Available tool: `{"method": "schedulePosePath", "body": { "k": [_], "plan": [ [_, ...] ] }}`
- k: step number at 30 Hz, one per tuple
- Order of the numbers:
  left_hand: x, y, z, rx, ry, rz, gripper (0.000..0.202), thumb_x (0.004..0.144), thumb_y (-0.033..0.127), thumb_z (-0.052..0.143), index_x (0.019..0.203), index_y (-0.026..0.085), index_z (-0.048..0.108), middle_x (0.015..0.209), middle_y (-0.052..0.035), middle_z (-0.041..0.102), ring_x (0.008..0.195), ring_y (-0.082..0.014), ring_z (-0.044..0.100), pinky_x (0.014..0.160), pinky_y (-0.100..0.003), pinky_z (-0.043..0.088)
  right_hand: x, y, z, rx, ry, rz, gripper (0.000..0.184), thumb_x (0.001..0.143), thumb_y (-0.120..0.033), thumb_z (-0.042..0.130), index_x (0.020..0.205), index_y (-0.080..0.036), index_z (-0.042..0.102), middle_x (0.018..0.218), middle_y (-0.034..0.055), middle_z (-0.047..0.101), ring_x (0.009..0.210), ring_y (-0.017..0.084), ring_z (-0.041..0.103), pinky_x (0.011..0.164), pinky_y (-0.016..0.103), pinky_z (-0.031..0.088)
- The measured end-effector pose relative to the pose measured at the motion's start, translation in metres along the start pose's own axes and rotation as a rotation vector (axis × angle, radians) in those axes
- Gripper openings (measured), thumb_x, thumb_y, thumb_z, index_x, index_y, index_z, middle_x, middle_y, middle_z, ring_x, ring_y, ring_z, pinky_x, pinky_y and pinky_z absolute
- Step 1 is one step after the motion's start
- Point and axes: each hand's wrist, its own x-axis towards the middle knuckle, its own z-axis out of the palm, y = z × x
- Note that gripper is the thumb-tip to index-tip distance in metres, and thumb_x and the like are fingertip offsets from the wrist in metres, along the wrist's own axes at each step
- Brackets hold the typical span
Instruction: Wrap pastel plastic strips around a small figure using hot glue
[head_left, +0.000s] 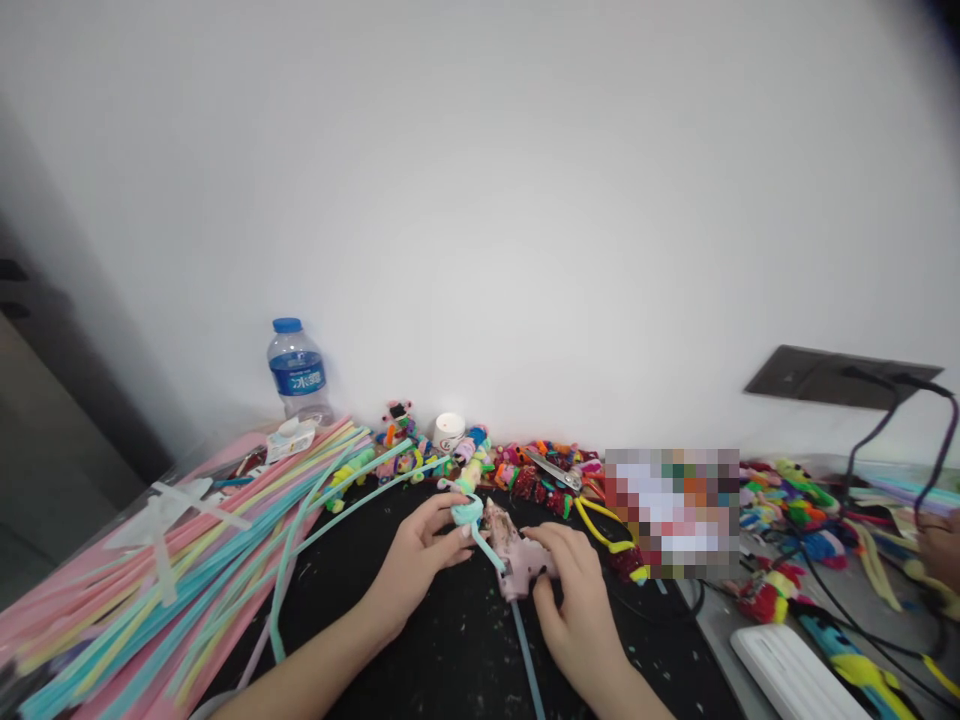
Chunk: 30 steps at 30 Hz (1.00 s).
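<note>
Bare forearms lie nearest you: your right hand closes its fingers around a pale pink plastic glue gun over a black speckled mat, and your left hand, just left of the gun's tip, pinches a coiled mint-green fuzzy-stem piece between thumb and fingers. Well left of the gun lie long pastel fuzzy stems; beyond it lie small multicoloured fuzzy-stem figures.

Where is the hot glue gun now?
Low and just right of centre in the head view, the hot glue gun is held in the right hand, close to the left hand.
</note>
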Motion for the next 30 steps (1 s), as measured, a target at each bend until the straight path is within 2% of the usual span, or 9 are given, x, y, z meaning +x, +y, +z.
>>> {"method": "schedulePosePath", "body": {
  "k": [6,10,16,21,25,30],
  "plan": [
    [0.001,-0.003,-0.002,-0.070,-0.018,-0.009,0.032,0.074,0.028,0.066,0.104,0.023,0.055,0.102,-0.0050,0.066,0.091,-0.0188,0.065,0.072,-0.022,0.050,0.002,-0.004,0.001,-0.106,-0.130,0.069,0.055,0.061,-0.001,0.041,0.111,-0.023,0.052,0.112,0.0065,0.053,0.106,0.025,0.046,0.088,0.041,0.034],
    [0.002,-0.004,-0.003,-0.111,-0.032,-0.011,0.034,0.075,0.028,0.066,0.106,0.023,0.053,0.105,-0.0065,0.066,0.093,-0.0206,0.065,0.077,-0.027,0.050,0.003,-0.005,0.001,-0.183,-0.178,0.098,0.060,0.062,-0.004,0.043,0.118,-0.025,0.051,0.117,0.0061,0.053,0.109,0.026,0.045,0.092,0.043,0.030],
    [0.002,-0.002,-0.003,-0.162,-0.023,0.001,0.036,0.074,0.028,0.066,0.107,0.022,0.054,0.104,-0.0087,0.066,0.093,-0.0227,0.064,0.082,-0.035,0.049,0.000,0.005,0.007,-0.234,-0.179,0.128,0.060,0.065,-0.007,0.046,0.122,-0.024,0.048,0.118,0.0077,0.053,0.108,0.026,0.046,0.092,0.044,0.029],
    [0.002,-0.001,-0.004,-0.194,0.009,0.045,0.034,0.073,0.028,0.067,0.105,0.022,0.056,0.104,-0.0085,0.066,0.097,-0.0221,0.061,0.085,-0.035,0.047,-0.002,0.009,0.010,-0.267,-0.140,0.139,0.061,0.065,-0.007,0.047,0.123,-0.025,0.047,0.116,0.0090,0.053,0.106,0.027,0.048,0.089,0.046,0.031],
    [0.003,-0.002,-0.004,-0.218,0.031,0.047,0.035,0.072,0.028,0.069,0.105,0.022,0.058,0.100,-0.0074,0.068,0.096,-0.0211,0.061,0.086,-0.035,0.046,-0.002,0.011,0.011,-0.263,-0.116,0.158,0.056,0.064,-0.009,0.050,0.118,-0.025,0.050,0.106,0.0075,0.057,0.098,0.027,0.051,0.086,0.045,0.033],
    [0.005,-0.003,-0.006,-0.254,0.050,0.049,0.034,0.071,0.025,0.069,0.104,0.020,0.059,0.101,-0.0077,0.067,0.098,-0.0209,0.060,0.091,-0.035,0.044,-0.001,0.014,0.008,-0.247,-0.102,0.140,0.056,0.062,-0.002,0.046,0.113,-0.024,0.054,0.100,0.0057,0.058,0.093,0.025,0.052,0.082,0.042,0.034]
  ]
}}
